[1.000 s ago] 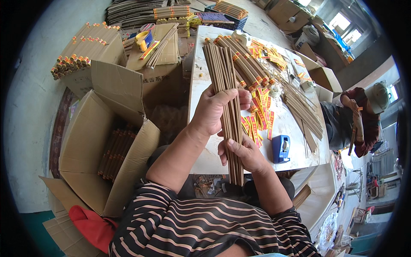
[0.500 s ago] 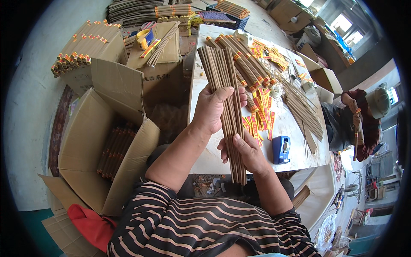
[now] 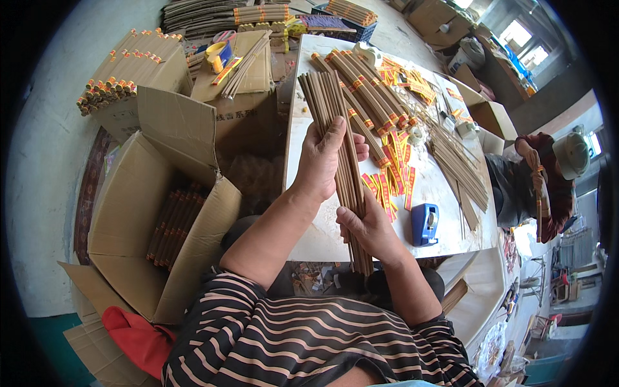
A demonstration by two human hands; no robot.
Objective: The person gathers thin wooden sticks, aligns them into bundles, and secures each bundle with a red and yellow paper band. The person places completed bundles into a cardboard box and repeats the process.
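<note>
A bundle of thin brown incense sticks [image 3: 345, 174] slants across the middle, held in both my hands over the near edge of the white table [image 3: 309, 226]. My left hand [image 3: 324, 158] is closed round its middle, thumb lying along the sticks. Lower down, my right hand [image 3: 367, 226] wraps the bundle with the thumb across its front. Past my hands lie finished bundles [image 3: 367, 90] with red-and-yellow bands. Loose red-and-yellow paper labels [image 3: 390, 187] are scattered to the right of the sticks. A blue tape dispenser [image 3: 424, 224] stands near the table's front right corner.
An open cardboard box [image 3: 116, 219] at my left holds banded bundles. More bundles [image 3: 126, 68] are stacked on a box behind it. Loose sticks [image 3: 458, 168] lie along the table's right side. At the far right another person [image 3: 541, 180] holds sticks.
My left thumb has swung from lying across the sticks to pointing up along them. My right thumb has shifted slightly left and down. The bundle stays in both hands.
</note>
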